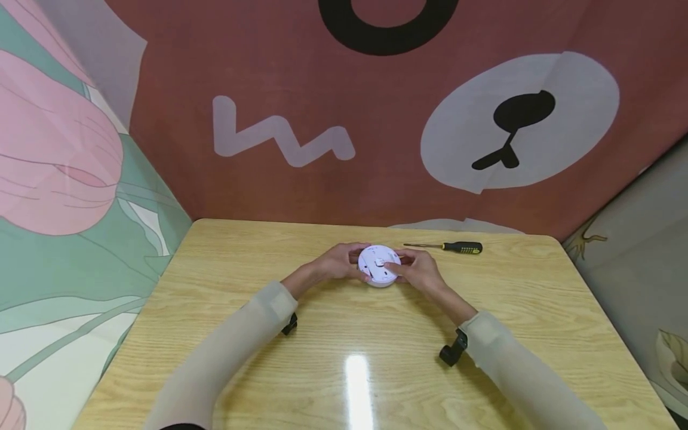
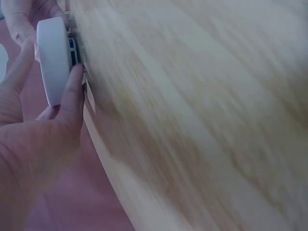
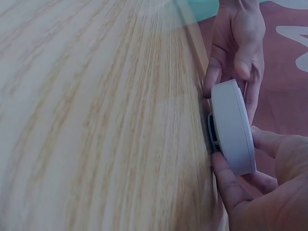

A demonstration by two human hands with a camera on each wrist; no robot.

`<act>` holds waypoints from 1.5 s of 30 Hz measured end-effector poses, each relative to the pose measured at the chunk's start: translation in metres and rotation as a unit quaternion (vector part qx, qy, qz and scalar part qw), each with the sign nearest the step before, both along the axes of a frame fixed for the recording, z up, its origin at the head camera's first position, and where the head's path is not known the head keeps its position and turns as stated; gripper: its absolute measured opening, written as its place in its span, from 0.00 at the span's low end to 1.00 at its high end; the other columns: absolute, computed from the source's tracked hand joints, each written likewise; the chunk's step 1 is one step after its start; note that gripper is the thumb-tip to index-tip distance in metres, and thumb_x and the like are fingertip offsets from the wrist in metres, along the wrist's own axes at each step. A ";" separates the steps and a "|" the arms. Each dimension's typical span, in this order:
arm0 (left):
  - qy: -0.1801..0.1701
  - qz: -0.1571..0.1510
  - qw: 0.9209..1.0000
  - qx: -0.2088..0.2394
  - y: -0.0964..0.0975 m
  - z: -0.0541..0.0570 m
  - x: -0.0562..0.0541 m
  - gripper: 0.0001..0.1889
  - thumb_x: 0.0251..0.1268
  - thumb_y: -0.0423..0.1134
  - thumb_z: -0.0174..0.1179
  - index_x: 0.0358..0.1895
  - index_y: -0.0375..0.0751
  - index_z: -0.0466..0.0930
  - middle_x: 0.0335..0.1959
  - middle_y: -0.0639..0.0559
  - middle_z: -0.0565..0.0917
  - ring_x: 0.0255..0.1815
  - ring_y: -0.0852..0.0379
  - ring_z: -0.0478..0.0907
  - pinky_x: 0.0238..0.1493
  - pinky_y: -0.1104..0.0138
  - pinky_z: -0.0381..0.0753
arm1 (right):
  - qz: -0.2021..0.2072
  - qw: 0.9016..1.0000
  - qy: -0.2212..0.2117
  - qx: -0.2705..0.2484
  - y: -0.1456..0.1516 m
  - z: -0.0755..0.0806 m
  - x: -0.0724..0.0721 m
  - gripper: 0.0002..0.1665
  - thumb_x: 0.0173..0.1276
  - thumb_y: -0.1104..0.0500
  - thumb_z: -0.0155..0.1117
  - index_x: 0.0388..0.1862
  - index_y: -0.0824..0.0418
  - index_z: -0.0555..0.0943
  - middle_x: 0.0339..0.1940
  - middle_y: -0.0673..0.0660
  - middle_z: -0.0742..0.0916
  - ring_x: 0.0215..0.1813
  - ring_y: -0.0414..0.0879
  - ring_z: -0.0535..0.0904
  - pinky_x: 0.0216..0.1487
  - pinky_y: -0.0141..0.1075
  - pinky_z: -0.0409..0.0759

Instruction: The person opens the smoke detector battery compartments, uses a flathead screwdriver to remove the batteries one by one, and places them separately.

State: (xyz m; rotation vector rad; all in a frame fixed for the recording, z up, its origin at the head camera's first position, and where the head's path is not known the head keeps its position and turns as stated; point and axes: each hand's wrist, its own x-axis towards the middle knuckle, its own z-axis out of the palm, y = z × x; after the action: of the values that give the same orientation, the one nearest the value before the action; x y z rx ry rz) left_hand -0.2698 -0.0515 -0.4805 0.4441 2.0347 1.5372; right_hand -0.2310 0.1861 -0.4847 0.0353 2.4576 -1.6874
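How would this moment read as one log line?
left hand: holds white disc | right hand: holds white disc | screwdriver: lies on table, right of white disc

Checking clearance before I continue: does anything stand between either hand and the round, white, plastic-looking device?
Nothing visible: the left hand and right hand both grip the white device directly. The screwdriver with black-and-yellow handle lies beyond the right hand.

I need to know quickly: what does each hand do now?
Left hand: holding the white round device at its edge.
Right hand: holding the same device, thumb on its face.
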 end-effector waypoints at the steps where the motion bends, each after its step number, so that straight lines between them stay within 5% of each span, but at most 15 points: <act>1: 0.017 -0.011 1.000 -0.010 -0.001 0.001 0.001 0.48 0.55 0.28 0.80 0.80 0.37 0.66 0.75 0.41 0.75 0.75 0.44 0.73 0.72 0.59 0.76 | 0.000 1.000 0.000 -0.001 0.000 0.000 0.000 0.30 0.69 0.63 0.77 0.67 0.71 0.80 0.50 0.68 0.87 0.41 0.43 0.83 0.39 0.36 0.90; 10: 0.110 -0.027 0.992 -0.054 -0.001 -0.003 0.003 0.52 0.51 0.30 0.84 0.81 0.35 0.64 0.75 0.40 0.76 0.73 0.44 0.76 0.74 0.58 0.74 | 0.020 1.000 0.010 0.011 0.001 0.001 -0.003 0.29 0.69 0.61 0.77 0.65 0.71 0.82 0.47 0.67 0.88 0.39 0.44 0.83 0.37 0.36 0.89; 14: 0.138 -0.023 0.988 -0.059 0.000 -0.005 0.004 0.50 0.51 0.30 0.84 0.79 0.35 0.66 0.74 0.40 0.76 0.71 0.45 0.78 0.71 0.61 0.77 | 0.031 0.996 0.049 0.071 0.002 0.001 -0.002 0.28 0.68 0.57 0.78 0.63 0.69 0.84 0.49 0.65 0.90 0.44 0.47 0.84 0.38 0.34 0.86; 21: 0.137 -0.009 0.989 -0.059 0.001 -0.001 0.007 0.48 0.50 0.30 0.84 0.77 0.37 0.70 0.71 0.41 0.80 0.69 0.45 0.80 0.70 0.60 0.78 | 0.054 0.969 0.150 0.186 0.000 0.003 -0.003 0.28 0.68 0.53 0.79 0.61 0.68 0.85 0.51 0.64 0.91 0.50 0.55 0.89 0.50 0.46 0.87; 29: 0.142 -0.012 0.988 -0.055 0.001 -0.004 0.006 0.47 0.50 0.29 0.84 0.76 0.36 0.71 0.70 0.40 0.80 0.69 0.46 0.80 0.69 0.62 0.79 | 0.053 0.934 0.239 0.262 -0.007 0.009 0.001 0.35 0.62 0.51 0.83 0.60 0.73 0.85 0.51 0.68 0.88 0.47 0.59 0.86 0.48 0.53 0.86; 45: 0.130 -0.012 0.991 -0.042 0.001 -0.005 0.005 0.47 0.50 0.29 0.84 0.76 0.36 0.71 0.69 0.40 0.81 0.70 0.46 0.79 0.68 0.62 0.79 | 0.034 0.895 0.309 0.319 -0.026 0.006 0.008 0.39 0.53 0.43 0.87 0.49 0.74 0.88 0.43 0.67 0.87 0.47 0.61 0.82 0.48 0.53 0.82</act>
State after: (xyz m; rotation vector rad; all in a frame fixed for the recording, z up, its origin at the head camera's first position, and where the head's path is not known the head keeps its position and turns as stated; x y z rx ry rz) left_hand -0.2644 -0.0500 -0.4860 0.6630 2.2707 1.4359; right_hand -0.2225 0.1601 -0.4782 -0.5846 3.3174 -0.8603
